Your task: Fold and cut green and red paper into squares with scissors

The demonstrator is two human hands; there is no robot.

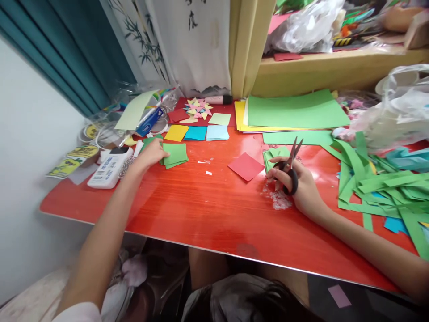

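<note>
At the left of the red table, my left hand (152,153) reaches onto a stack of green paper squares (176,154). Its fingers are closed at the stack's left edge, partly over green paper. On the right, my right hand (301,183) has its fingers through the black handles of a pair of scissors (294,152), whose blades point up and away, slightly apart. Beneath that hand lies another stack of green squares (276,154), partly hidden by the fingers. A red paper square (246,166) lies just left of it.
Yellow, blue and pale blue squares (217,133) lie in a row at the back, near a folded paper star (199,108). Large green sheets (296,112) stand behind my right hand. Green paper strips (385,188) heap at the right. A white box-like item (112,167) sits far left.
</note>
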